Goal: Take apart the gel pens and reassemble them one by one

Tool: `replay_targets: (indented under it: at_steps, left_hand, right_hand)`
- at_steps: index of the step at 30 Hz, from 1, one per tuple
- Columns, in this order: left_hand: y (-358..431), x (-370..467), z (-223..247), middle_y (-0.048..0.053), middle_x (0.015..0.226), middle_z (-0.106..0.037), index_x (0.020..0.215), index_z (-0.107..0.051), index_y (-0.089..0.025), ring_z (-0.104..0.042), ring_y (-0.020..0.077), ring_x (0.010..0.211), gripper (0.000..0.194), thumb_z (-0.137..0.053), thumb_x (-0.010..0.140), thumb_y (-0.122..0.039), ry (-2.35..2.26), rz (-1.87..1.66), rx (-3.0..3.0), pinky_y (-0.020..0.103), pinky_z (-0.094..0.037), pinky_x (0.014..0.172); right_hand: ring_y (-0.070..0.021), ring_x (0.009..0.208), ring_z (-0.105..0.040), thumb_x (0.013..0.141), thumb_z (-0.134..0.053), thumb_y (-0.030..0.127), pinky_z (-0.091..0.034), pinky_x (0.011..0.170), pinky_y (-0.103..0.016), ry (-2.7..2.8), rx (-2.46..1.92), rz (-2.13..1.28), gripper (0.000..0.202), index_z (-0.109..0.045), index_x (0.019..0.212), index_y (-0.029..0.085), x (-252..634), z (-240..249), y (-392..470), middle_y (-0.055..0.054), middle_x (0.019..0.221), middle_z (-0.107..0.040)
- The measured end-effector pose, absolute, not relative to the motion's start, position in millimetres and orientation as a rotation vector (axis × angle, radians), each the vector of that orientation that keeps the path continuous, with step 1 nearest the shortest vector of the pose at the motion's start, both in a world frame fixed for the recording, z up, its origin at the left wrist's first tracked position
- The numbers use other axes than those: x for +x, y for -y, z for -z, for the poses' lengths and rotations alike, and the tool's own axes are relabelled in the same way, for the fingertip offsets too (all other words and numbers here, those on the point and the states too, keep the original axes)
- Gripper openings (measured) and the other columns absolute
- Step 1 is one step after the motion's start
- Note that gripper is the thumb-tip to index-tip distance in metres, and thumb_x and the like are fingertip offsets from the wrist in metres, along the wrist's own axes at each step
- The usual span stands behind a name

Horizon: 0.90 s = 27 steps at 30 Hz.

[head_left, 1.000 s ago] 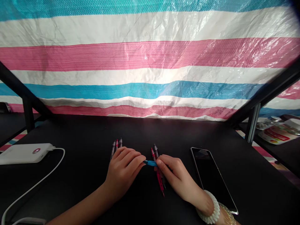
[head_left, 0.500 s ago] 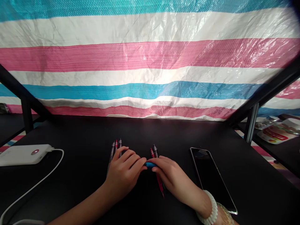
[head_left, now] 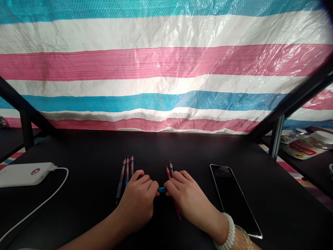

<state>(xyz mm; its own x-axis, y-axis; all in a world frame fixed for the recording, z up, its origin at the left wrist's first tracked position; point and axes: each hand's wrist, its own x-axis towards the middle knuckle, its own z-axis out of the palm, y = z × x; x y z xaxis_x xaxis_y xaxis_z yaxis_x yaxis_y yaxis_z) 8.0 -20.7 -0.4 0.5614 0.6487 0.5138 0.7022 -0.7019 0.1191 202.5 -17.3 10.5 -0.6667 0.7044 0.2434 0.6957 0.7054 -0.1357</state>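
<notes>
Between my two hands is a blue pen (head_left: 162,190), of which only a short blue stretch shows. My left hand (head_left: 142,198) has its fingers closed around one end. The other end is in the closed fingers of my right hand (head_left: 182,194). Several pens (head_left: 127,168) lie side by side just beyond my left hand, partly hidden by it. Under and beside my right hand lie a red pen (head_left: 177,210) and a dark pen (head_left: 171,166), their middles covered by the hand.
A smartphone (head_left: 235,199) with a dark screen lies right of my right hand. At the left, a white power bank (head_left: 23,174) has a white cable (head_left: 49,199) plugged in. A striped tarp (head_left: 166,62) hangs behind the black table (head_left: 91,149), between dark slanted bars.
Both hands have come slightly nearer to me with the blue pen. Their fingers are curled more tightly, and less of the blue shows. The view has shifted slightly.
</notes>
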Motion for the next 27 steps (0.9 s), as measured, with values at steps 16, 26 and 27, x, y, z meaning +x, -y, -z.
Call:
replay_targets:
  at_steps: [16, 26, 27]
  left_hand:
    - [29, 2, -23, -0.003, 0.048, -0.056, 0.054, -0.053, -0.019, -0.052, 0.0129, 0.045, 0.026, -0.050, 0.076, -0.007, 1.875, 0.357, -3.071, 0.023, -0.025, 0.046]
    - [24, 2, -31, -0.003, 0.049, -0.048, 0.053, -0.045, -0.018, -0.047, 0.0121, 0.049, 0.027, -0.044, 0.079, -0.016, 2.168, 0.187, -3.190, 0.025, -0.025, 0.049]
    - [24, 2, -31, -0.003, 0.048, -0.048, 0.052, -0.045, -0.018, -0.047, 0.0121, 0.049, 0.027, -0.044, 0.079, -0.016, 2.177, 0.199, -3.199, 0.025, -0.025, 0.049]
  right_hand:
    - [-0.0195, 0.075, -0.046, 0.095, -0.054, 0.017, -0.031, 0.079, -0.036, 2.776, -0.927, 0.134, 0.017, -0.053, 0.078, 0.019, 200, -8, 20, -0.001, 0.071, -0.059]
    - [-0.0189, 0.073, -0.043, 0.095, -0.052, 0.016, -0.030, 0.083, -0.037, 2.725, -0.865, 0.232, 0.020, -0.052, 0.075, 0.018, 199, -8, 22, 0.000, 0.067, -0.054]
    - [-0.0188, 0.074, -0.043, 0.095, -0.051, 0.016, -0.030, 0.086, -0.037, 2.713, -0.862, 0.229, 0.020, -0.052, 0.075, 0.018, 200, -8, 22, 0.000, 0.067, -0.053]
